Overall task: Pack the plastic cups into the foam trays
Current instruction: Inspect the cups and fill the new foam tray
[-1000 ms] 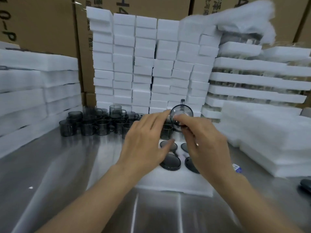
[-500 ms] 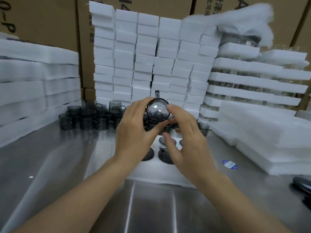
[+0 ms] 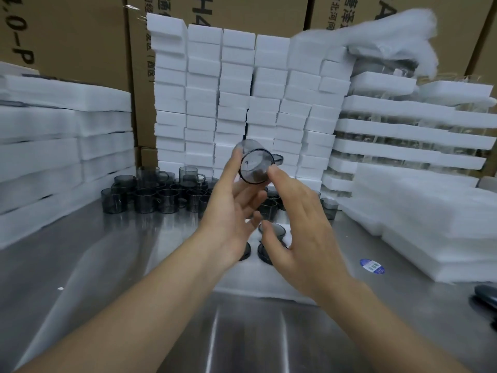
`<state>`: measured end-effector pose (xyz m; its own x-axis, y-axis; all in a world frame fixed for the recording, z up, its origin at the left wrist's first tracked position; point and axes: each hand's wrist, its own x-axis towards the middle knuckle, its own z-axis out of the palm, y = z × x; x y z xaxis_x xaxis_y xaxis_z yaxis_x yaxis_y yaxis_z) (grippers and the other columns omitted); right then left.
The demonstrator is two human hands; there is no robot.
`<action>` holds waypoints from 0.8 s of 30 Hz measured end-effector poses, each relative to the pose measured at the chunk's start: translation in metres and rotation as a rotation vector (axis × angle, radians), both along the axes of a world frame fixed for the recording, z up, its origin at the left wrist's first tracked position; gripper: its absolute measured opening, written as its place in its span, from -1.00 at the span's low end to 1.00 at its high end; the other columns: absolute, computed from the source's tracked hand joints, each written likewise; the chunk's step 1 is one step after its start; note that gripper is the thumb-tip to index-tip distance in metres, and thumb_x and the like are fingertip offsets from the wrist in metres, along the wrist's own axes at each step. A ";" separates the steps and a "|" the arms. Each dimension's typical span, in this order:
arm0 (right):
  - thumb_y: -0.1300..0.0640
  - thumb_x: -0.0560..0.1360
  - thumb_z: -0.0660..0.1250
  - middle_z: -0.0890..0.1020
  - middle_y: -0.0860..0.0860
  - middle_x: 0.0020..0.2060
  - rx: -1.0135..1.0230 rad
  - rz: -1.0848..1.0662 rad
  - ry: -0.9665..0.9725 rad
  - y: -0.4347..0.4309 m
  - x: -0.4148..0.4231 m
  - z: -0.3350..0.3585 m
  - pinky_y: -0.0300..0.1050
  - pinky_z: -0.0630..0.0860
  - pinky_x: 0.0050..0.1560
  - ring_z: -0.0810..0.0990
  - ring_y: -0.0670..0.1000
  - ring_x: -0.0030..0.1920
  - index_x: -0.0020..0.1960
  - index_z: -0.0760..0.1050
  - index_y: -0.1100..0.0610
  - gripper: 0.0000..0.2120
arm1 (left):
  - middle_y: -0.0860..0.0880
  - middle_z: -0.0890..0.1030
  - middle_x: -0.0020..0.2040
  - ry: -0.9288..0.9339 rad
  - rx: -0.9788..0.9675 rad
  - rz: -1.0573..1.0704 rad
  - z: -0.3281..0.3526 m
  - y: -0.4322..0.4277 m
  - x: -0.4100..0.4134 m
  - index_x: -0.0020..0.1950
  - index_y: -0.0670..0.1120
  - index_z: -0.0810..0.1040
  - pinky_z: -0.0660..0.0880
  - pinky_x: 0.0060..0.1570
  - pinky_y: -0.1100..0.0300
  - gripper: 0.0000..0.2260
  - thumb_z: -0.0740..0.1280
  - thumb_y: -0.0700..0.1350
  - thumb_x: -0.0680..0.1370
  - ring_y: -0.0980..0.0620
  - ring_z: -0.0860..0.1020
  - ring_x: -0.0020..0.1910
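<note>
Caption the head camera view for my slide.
Left hand holds a smoky plastic cup above the foam tray; right hand touches its rim.

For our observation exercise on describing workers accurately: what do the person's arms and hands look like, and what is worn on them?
Both the left hand and right hand are bare: no gloves. The forearms are bare too, no sleeves, watch or bracelet in view. Rings cannot be judged through the blur.
</note>
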<state>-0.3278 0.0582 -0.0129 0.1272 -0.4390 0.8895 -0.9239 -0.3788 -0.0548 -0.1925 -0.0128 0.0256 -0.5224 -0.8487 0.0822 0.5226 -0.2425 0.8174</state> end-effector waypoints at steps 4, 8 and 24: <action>0.22 0.55 0.39 0.34 -0.07 0.62 -0.024 0.001 0.035 0.000 -0.001 0.001 0.06 0.33 0.57 0.30 0.00 0.61 0.67 0.25 0.10 -0.27 | 0.03 0.76 -0.01 0.080 0.167 -0.106 0.001 0.009 -0.005 0.13 -0.11 0.81 0.61 -0.33 0.17 -0.36 0.48 0.44 0.43 0.05 0.66 -0.12; 0.19 0.54 0.37 0.36 -0.08 0.61 -0.026 -0.020 0.062 0.001 -0.001 0.004 0.01 0.30 0.58 0.31 -0.02 0.58 0.63 0.34 0.08 -0.34 | 0.04 0.77 -0.01 0.083 0.212 -0.105 0.000 0.011 -0.006 0.23 -0.10 0.76 0.60 -0.37 0.18 -0.33 0.48 0.44 0.43 0.07 0.67 -0.22; 0.14 0.54 0.47 0.47 -0.06 0.40 -0.110 -0.073 -0.120 0.005 -0.002 0.012 -0.12 0.56 0.26 0.49 -0.03 0.40 0.46 0.47 0.00 -0.49 | 0.04 0.75 0.19 -0.071 -0.251 0.067 -0.006 0.012 -0.009 0.28 0.01 0.71 0.51 0.18 0.02 -0.53 0.46 0.24 0.48 0.09 0.67 0.05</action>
